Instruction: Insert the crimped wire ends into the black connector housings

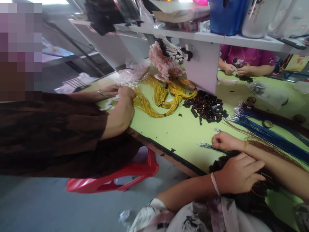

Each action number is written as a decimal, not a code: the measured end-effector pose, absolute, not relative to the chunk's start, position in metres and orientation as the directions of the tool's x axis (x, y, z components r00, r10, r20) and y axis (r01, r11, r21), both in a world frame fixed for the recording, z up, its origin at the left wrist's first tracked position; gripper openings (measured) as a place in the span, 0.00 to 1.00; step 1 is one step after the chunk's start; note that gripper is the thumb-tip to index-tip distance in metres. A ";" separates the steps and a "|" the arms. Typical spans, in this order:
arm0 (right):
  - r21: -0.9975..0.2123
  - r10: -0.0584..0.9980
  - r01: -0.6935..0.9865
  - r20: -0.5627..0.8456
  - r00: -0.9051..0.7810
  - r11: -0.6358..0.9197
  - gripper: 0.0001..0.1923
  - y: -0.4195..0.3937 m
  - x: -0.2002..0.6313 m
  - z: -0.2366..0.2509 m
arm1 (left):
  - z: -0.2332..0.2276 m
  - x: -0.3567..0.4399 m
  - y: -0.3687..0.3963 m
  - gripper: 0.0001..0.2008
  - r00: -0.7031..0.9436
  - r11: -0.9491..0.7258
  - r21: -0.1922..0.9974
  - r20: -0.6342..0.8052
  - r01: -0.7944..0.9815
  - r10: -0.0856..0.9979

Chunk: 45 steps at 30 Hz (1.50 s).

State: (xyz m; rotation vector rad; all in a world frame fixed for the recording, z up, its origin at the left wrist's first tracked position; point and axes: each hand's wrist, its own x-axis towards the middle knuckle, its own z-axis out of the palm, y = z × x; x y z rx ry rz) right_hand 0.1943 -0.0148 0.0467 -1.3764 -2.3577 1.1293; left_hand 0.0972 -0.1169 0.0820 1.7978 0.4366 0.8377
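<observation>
green table (178, 133) | yellow wires (164, 96) | black connectors (207, 109) | blue wires (265, 133)

I see my own arms bare from the elbows down. A short white sleeve (183, 216) with a dark floral print covers my left upper arm. A thin pale band (214, 183) circles the left wrist, and a slim gold bracelet (245, 145) sits on the right wrist.

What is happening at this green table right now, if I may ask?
The person's left hand rests on a dark pile of cords, while the right hand pinches thin blue wires. A co-worker on a red stool handles yellow wires. Black connectors lie between them.
</observation>
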 end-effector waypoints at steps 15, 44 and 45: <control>-0.315 0.830 0.849 -0.239 -0.503 0.424 0.08 -0.031 0.176 0.045 | 0.002 0.038 0.059 0.14 0.165 -0.257 0.550 0.213 0.794 0.963; -0.917 0.922 0.372 -0.014 -0.388 0.143 0.06 -0.024 0.180 0.037 | 0.013 -0.011 -0.010 0.16 0.352 0.452 0.787 -0.317 -0.421 0.881; -0.919 0.923 0.367 -0.006 -0.386 0.147 0.06 -0.025 0.180 0.037 | 0.013 -0.007 -0.013 0.16 0.362 0.463 0.769 -0.320 -0.441 0.876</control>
